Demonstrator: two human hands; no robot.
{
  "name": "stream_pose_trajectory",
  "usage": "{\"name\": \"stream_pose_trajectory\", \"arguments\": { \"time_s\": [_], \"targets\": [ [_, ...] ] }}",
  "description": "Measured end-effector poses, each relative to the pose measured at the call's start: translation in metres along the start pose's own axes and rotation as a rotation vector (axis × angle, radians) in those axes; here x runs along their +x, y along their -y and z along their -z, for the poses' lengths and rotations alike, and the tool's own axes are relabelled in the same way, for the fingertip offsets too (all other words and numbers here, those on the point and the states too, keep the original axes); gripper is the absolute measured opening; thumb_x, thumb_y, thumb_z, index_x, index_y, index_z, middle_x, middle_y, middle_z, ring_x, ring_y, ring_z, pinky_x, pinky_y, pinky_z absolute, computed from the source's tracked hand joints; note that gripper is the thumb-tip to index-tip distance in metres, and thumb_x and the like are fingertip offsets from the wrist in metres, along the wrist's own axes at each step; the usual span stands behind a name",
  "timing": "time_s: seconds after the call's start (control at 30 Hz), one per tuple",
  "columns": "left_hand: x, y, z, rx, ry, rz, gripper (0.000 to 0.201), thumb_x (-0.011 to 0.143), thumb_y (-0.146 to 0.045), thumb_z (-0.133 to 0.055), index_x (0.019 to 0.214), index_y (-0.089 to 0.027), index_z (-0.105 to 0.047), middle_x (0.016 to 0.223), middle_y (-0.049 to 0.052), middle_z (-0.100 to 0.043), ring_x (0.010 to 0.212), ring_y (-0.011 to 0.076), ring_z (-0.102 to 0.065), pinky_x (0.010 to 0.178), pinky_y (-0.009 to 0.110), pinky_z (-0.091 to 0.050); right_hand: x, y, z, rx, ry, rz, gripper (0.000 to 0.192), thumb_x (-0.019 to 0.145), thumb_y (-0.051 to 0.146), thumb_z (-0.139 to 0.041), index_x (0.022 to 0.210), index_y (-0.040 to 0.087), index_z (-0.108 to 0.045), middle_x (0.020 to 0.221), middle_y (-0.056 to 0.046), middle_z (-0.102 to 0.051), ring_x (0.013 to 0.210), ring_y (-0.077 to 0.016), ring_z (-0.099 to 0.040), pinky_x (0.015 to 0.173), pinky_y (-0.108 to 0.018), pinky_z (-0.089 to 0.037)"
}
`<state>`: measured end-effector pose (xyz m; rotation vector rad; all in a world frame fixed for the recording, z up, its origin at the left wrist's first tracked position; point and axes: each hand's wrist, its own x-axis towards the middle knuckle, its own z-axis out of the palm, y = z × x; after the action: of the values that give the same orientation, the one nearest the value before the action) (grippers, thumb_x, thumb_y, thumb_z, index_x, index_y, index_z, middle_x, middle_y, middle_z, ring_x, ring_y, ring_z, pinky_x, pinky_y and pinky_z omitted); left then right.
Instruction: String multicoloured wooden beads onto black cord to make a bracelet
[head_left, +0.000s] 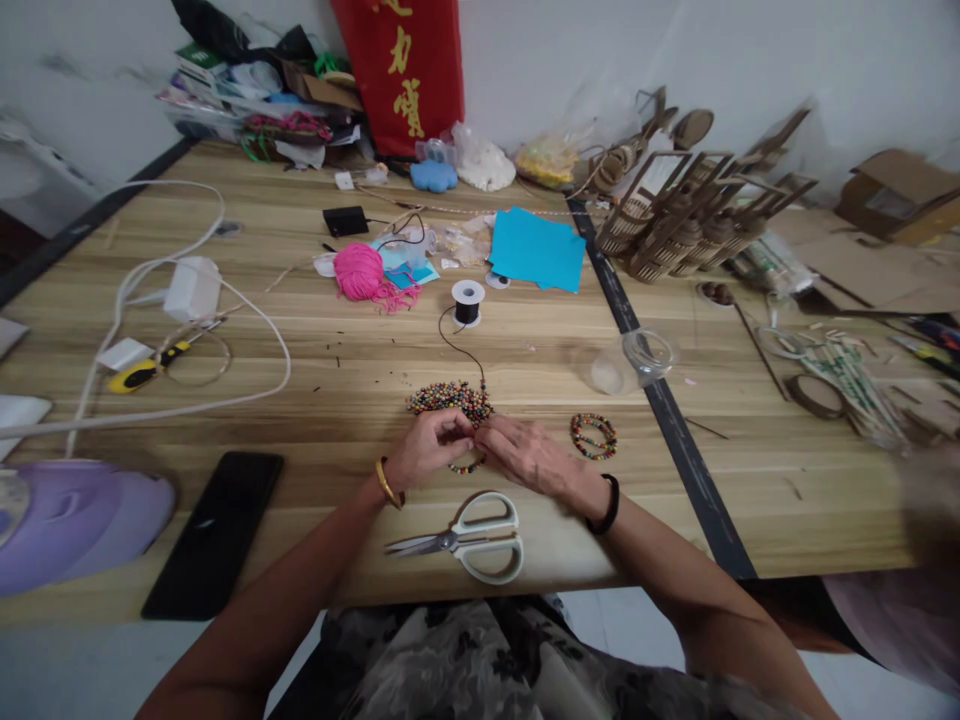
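Pale wood-grain table [315,400] against a white wall, split by a dark strip running down its right part. At the near middle, a heap of small multicoloured beads [450,398], taken here as the landmark. Just nearer than the heap, left hand [430,447] with a gold bangle at the wrist, fingers curled narrow and pinched on a short curved strand of strung coloured beads [466,466]. Touching it from the right, right hand [529,455] with a black band at the wrist, fingers drawn together at the same strand; exact grip of the fingertips too small to tell. Strand half hidden under both hands, only its lower arc showing between them. From the heap, a thin black cord [457,350] curving away to a white spool of black thread [467,301] beyond it. Right of the heap, near the right hand, a finished ring of coloured beads [594,436] lying flat. Nearer than the hands, white-handled scissors [469,538], blades shut, pointing left. Far left of the heap, a black phone [214,532] face up near the table edge. Beyond the heap and left of the spool, a bundle of pink yarn [361,272]; beyond and right, a sheet of blue paper [537,249]. Right of the heap, a clear plastic jar [626,360] on its side beside the dark strip.
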<state>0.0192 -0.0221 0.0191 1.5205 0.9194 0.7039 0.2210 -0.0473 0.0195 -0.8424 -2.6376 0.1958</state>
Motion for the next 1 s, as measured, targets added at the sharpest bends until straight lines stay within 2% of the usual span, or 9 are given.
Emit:
{"name": "stream_pose_trajectory", "arguments": {
  "time_s": [0.3,0.43,0.7,0.83,1.0],
  "targets": [
    [-0.0001,0.0034,-0.0001,0.039,-0.010,-0.033,0.010,0.073,-0.021,-0.065,0.077,-0.011,-0.066,0.072,0.004,-0.068,0.065,0.0124,-0.059,0.062,0.022,-0.047,0.0018,0.0020,0.0028,-0.012,-0.013,0.021,0.012,0.099,0.014,-0.039,0.101,0.015,-0.051,0.088,-0.009,-0.060,0.080,-0.0171,-0.056,0.066,-0.027,-0.045],
    [0.0000,0.0039,0.0001,0.075,-0.012,-0.057,0.007,0.073,-0.018,-0.063,0.073,-0.011,-0.065,0.068,0.002,-0.066,0.062,0.0111,-0.057,0.060,0.021,-0.045,0.0022,0.0022,0.0028,-0.024,-0.011,0.025,0.014,0.099,0.014,-0.037,0.100,0.015,-0.051,0.087,-0.008,-0.060,0.078,-0.0167,-0.055,0.064,-0.027,-0.045],
    [-0.0022,0.0009,-0.0004,0.071,-0.019,-0.083,0.008,0.076,-0.019,-0.062,0.077,-0.011,-0.063,0.074,0.004,-0.064,0.070,0.0136,-0.058,0.067,0.024,-0.047,0.0014,0.0012,0.0012,-0.028,-0.034,0.016,0.012,0.098,0.013,-0.039,0.099,0.015,-0.050,0.089,-0.009,-0.061,0.078,-0.0172,-0.056,0.064,-0.027,-0.045],
    [-0.0038,-0.0002,-0.0019,0.055,-0.013,-0.076,0.008,0.078,-0.020,-0.061,0.078,-0.012,-0.062,0.075,0.004,-0.065,0.071,0.0143,-0.059,0.067,0.024,-0.048,0.0010,0.0004,0.0006,0.049,-0.072,-0.015,0.011,0.099,0.017,-0.039,0.098,0.016,-0.050,0.086,-0.007,-0.060,0.075,-0.0160,-0.056,0.064,-0.026,-0.044],
    [-0.0035,0.0010,-0.0025,0.052,-0.022,-0.046,0.009,0.077,-0.020,-0.062,0.075,-0.011,-0.063,0.071,0.003,-0.065,0.066,0.0123,-0.058,0.064,0.022,-0.045,0.0037,0.0011,0.0024,0.247,-0.129,-0.124,0.014,0.101,0.022,-0.037,0.097,0.017,-0.050,0.083,-0.006,-0.060,0.071,-0.0143,-0.056,0.064,-0.024,-0.045]
  ]
}}
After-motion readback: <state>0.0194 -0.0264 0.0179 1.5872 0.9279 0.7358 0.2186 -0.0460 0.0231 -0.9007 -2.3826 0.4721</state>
